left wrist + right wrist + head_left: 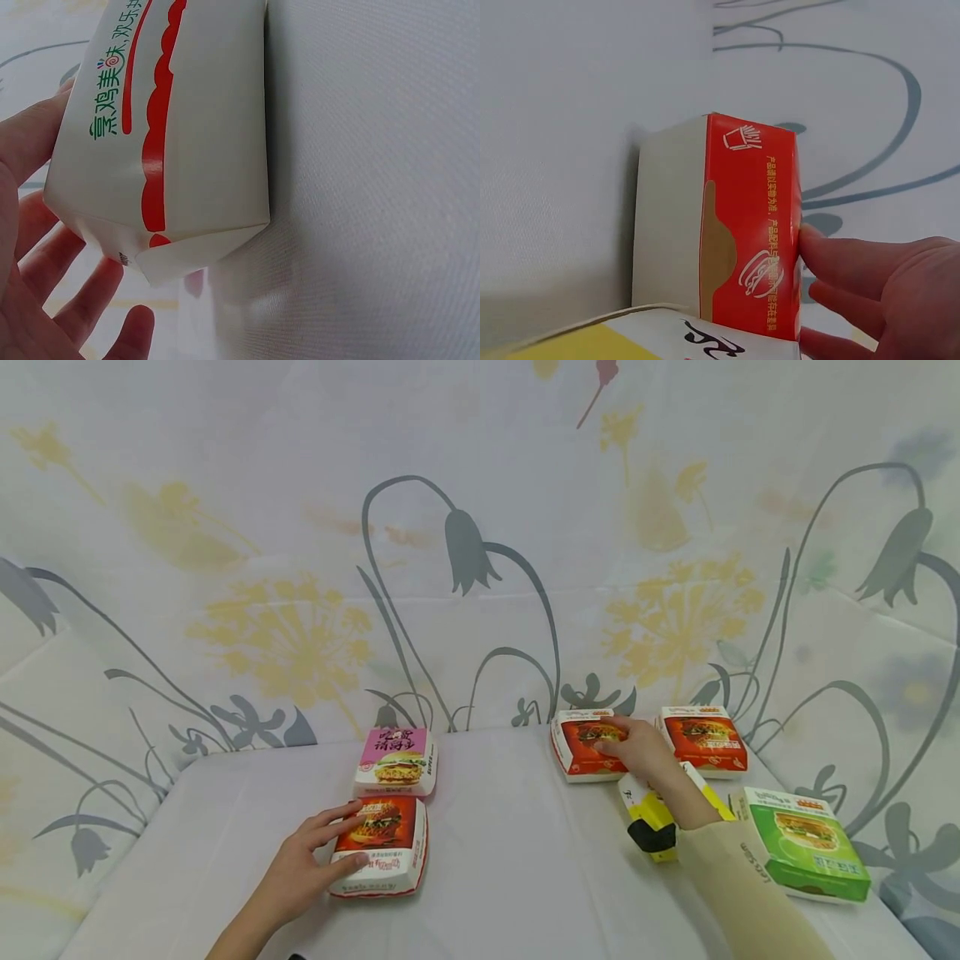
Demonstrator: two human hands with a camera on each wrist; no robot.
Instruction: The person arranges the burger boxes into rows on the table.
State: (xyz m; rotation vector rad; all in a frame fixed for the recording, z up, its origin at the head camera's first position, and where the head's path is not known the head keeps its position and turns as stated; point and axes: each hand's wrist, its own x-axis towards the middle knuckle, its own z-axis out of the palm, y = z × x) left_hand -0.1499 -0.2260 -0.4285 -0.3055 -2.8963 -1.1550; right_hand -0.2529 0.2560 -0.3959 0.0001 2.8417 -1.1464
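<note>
My left hand [300, 868] rests on a red-and-white burger box [390, 835], its fingers and thumb spread across the left part of the lid. The left wrist view shows the white side of that burger box [214, 112] close up, with the fingers [64, 259] apart and loosely bent. Touching its far edge is a pink burger box [393, 762]. Over on the right, my right hand [648, 756] lies on the lid of another red burger box [576, 743]. In the right wrist view the thumb [847, 259] and fingers meet only the top face of this box [754, 225].
A second red burger box [703, 739] stands right of the right hand. Under the right forearm sits a yellow-and-white box [648, 810], partly hidden. A green burger box [810, 843] is nearest the right edge. Flower-printed cloth [465, 652] rises behind the white tabletop [495, 860].
</note>
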